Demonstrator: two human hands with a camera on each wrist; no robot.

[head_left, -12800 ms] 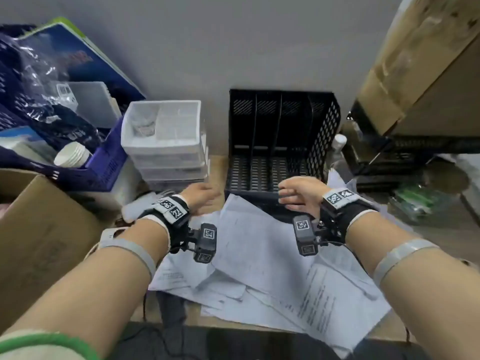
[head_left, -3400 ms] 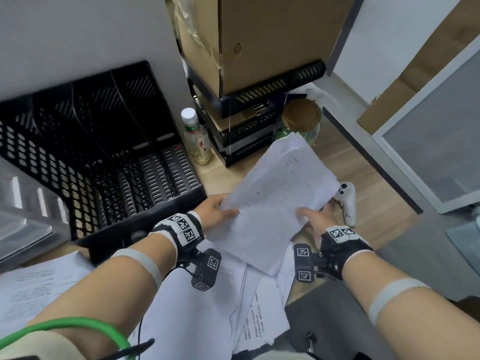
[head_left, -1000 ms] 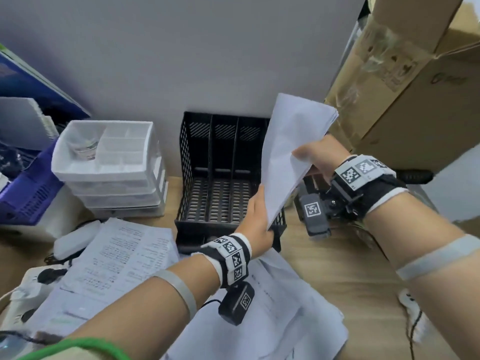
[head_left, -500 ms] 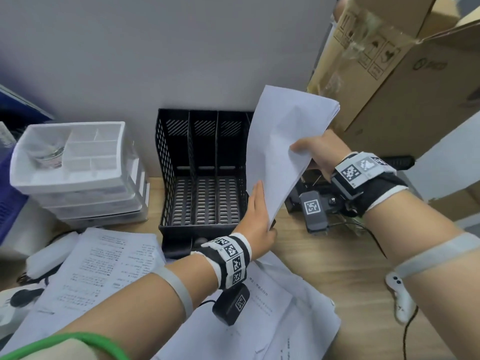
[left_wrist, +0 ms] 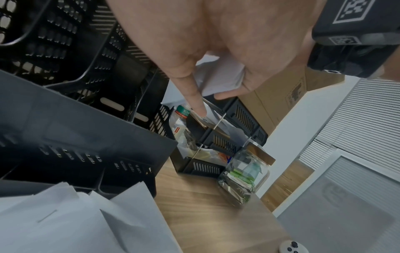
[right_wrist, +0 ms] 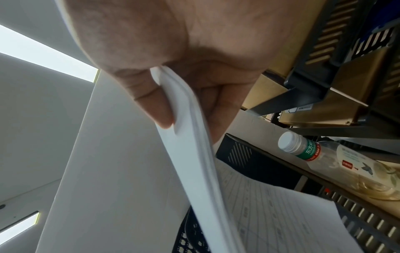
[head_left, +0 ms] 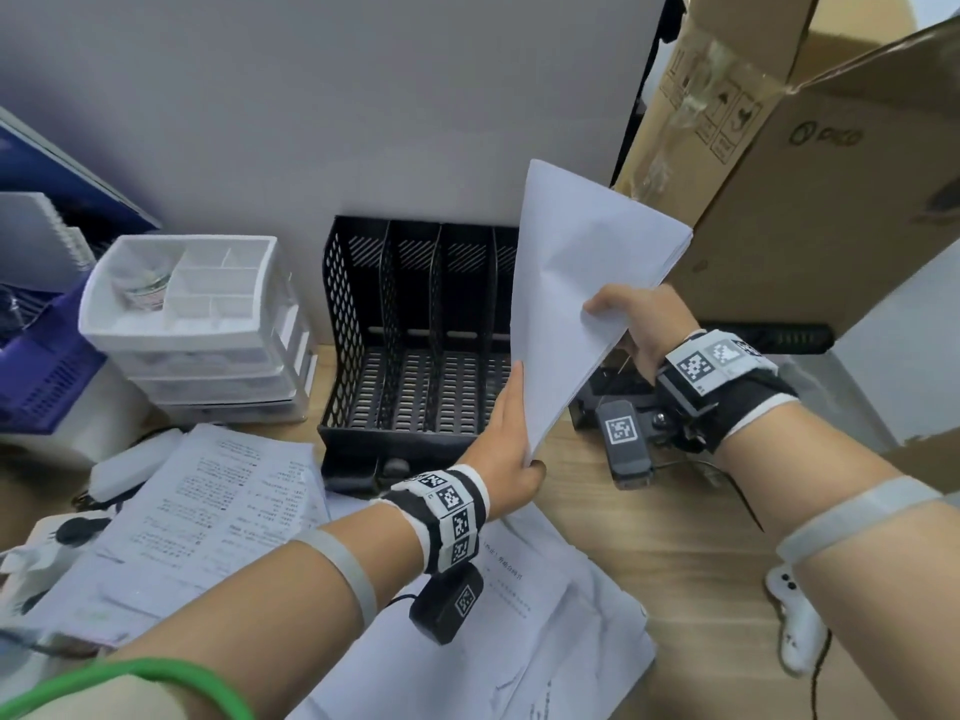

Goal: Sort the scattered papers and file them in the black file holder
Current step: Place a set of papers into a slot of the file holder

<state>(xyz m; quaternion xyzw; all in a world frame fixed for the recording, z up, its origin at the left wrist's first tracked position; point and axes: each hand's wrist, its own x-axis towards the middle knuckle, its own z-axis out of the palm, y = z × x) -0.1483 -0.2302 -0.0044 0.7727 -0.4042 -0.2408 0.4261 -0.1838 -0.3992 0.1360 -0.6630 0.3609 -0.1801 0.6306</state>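
The black file holder [head_left: 415, 356] stands against the wall with its slots showing nothing inside. A stack of white papers [head_left: 571, 304] is held upright in front of its right end. My right hand [head_left: 602, 311] pinches the stack's right edge between thumb [right_wrist: 160, 116] and fingers. My left hand [head_left: 511, 433] holds the lower corner, fingers lying up along the sheet and thumb underneath. In the left wrist view the paper [left_wrist: 218, 77] sits between index finger and thumb, above the holder [left_wrist: 75, 119]. More loose papers [head_left: 208, 511] lie on the desk.
A white drawer organizer [head_left: 192, 314] stands left of the holder. A large cardboard box [head_left: 805, 200] overhangs on the right, with black trays, a bottle [right_wrist: 314, 154] and a glass jar [left_wrist: 244, 172] under it. A white controller [head_left: 795, 626] lies at the right.
The stack, earlier held low over the desk at the right, now stands upright at the holder's right end. In the last second it barely moved; both hands keep their hold.
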